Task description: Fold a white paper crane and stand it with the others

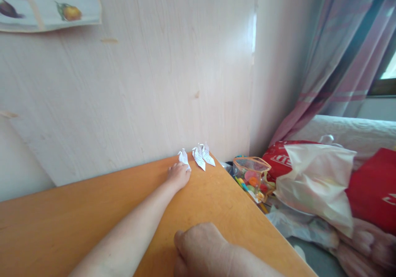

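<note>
My left hand [178, 174] is stretched out to the far edge of the orange table [77, 211]. Its fingers are pinched on a small folded white paper figure [183, 158] by the wall. Right of it, two more folded paper figures [202, 156] stand on the table, apart from the hand. My right hand [202, 248] rests near me on the table as a loose fist, fingers curled under, and nothing shows in it.
A pale wood-grain wall [154, 71] rises just behind the table. Off the table's right edge sit a clear pouch of colourful small items [250, 178], a white plastic bag [315, 186], red bags [374, 186] and a curtain [340, 54].
</note>
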The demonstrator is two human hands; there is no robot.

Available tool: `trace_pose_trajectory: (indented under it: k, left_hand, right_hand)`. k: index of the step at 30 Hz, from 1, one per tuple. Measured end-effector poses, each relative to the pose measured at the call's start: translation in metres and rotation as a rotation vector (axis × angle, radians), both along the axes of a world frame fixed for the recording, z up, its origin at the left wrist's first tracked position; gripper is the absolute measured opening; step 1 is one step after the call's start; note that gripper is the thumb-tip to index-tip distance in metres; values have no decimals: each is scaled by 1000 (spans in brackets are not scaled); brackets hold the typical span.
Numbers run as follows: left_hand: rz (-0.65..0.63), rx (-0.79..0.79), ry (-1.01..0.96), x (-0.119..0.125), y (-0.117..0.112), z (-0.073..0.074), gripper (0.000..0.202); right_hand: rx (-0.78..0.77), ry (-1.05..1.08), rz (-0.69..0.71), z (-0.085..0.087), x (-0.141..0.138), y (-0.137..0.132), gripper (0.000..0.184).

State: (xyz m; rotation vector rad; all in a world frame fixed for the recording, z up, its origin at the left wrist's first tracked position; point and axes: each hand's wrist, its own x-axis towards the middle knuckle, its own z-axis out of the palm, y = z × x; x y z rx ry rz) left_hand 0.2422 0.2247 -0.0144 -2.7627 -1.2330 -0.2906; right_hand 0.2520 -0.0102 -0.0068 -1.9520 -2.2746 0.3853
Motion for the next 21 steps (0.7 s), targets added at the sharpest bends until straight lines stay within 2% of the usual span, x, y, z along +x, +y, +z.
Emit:
trace_pose_trajectory:
  k: [8, 16, 21]
  left_hand:
    - [-40, -27, -21, 12, -2, 0, 33]
    - [-41, -8, -79, 11, -6, 1, 27]
    - [-77, 11, -89, 9, -7, -1, 23]
  right_hand:
    - [-32, -2, -19, 4, 2, -4, 22]
    - [-21, 34, -31, 12, 1, -7, 22]
    - [-25, 29, -10, 11, 2, -4, 21]
